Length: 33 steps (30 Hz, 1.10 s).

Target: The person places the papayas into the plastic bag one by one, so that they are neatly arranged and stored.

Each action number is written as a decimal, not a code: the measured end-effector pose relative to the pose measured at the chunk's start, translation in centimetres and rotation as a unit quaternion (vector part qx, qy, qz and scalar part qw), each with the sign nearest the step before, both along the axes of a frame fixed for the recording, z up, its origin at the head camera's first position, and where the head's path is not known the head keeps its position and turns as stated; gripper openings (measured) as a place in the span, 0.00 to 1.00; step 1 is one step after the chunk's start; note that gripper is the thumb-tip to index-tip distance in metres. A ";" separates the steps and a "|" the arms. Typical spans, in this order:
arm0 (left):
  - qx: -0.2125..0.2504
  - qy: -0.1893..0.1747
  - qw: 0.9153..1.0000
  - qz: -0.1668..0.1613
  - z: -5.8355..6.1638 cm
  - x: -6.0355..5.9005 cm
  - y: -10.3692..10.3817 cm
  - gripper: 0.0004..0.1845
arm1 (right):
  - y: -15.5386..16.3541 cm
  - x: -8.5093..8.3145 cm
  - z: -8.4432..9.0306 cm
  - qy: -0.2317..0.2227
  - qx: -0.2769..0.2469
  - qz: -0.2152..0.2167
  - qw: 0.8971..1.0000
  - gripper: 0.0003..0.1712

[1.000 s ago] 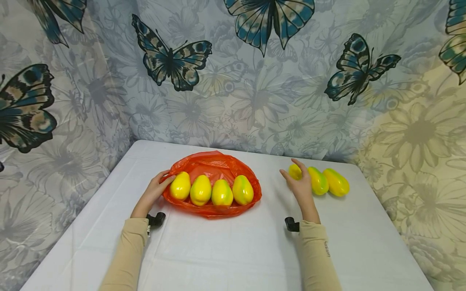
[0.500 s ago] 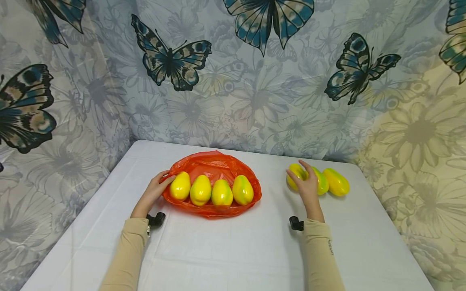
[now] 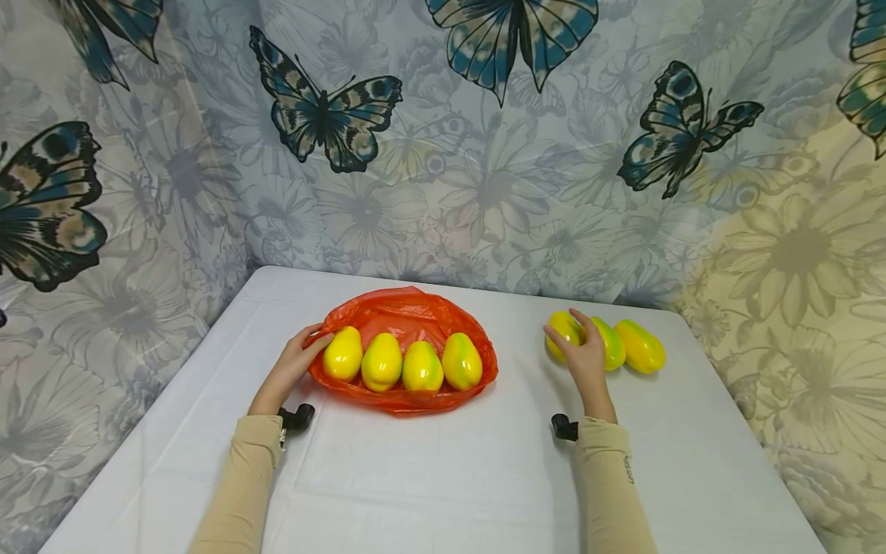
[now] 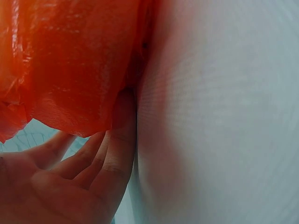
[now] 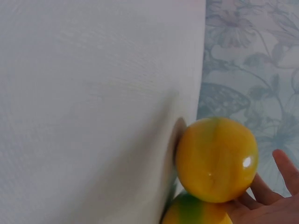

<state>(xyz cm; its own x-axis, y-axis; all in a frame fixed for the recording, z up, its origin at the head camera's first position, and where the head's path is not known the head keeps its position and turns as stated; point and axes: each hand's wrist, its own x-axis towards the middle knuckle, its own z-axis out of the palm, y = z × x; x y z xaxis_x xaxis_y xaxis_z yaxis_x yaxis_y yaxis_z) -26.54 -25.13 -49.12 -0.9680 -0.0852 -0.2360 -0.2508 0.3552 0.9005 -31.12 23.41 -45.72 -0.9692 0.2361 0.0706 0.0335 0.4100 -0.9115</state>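
1. Seven yellow-green mangoes show on the white counter (image 3: 443, 477): four lie in a row on an orange plastic bag (image 3: 408, 312), three lie in a row to the right of it, well apart from the bag.
2. Of the three loose ones, the leftmost mango (image 3: 562, 332) sits under the right hand (image 3: 587, 362), whose fingers (image 3: 580, 322) curl over its top and near side; it rests on the counter, touching the middle mango (image 3: 609, 344), which in turn touches the far-right mango (image 3: 641, 346).
3. From the right wrist view, that held mango (image 5: 216, 159) fills the lower right, with fingertips (image 5: 286, 169) wrapping round its side.
4. At the bag's left edge, the left hand (image 3: 294, 368) has its fingers relaxed and nearly straight, touching the plastic just beside the first bagged mango (image 3: 343, 354).
5. From the left wrist view, the left hand's fingers (image 4: 110, 154) lie against the orange plastic (image 4: 74, 65), partly tucked beneath its edge.
6. Behind the counter hangs a butterfly-print curtain (image 3: 443, 138).
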 end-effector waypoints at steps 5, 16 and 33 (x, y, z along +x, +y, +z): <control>0.002 0.001 1.000 0.001 -0.1 0.0 0.0 0.42 | -0.2 0.1 -0.4 0.003 -0.003 0.010 1.000 0.46; 0.001 0.001 1.000 -0.001 -0.1 0.0 0.0 0.43 | -0.5 -0.2 -1.1 -0.003 0.017 0.004 1.000 0.44; -0.002 0.004 1.000 -0.001 0.0 0.1 0.0 0.42 | -1.0 0.0 -2.0 -0.008 0.013 0.008 1.000 0.38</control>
<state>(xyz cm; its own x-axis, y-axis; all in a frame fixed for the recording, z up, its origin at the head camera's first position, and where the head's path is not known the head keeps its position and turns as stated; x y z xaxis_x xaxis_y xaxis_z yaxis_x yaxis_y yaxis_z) -26.49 -25.14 -49.11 -0.9699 -0.0850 -0.2283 -0.2435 0.3595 0.9008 -31.17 22.45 -47.76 -0.9738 0.2186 0.0620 0.0403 0.4345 -0.8998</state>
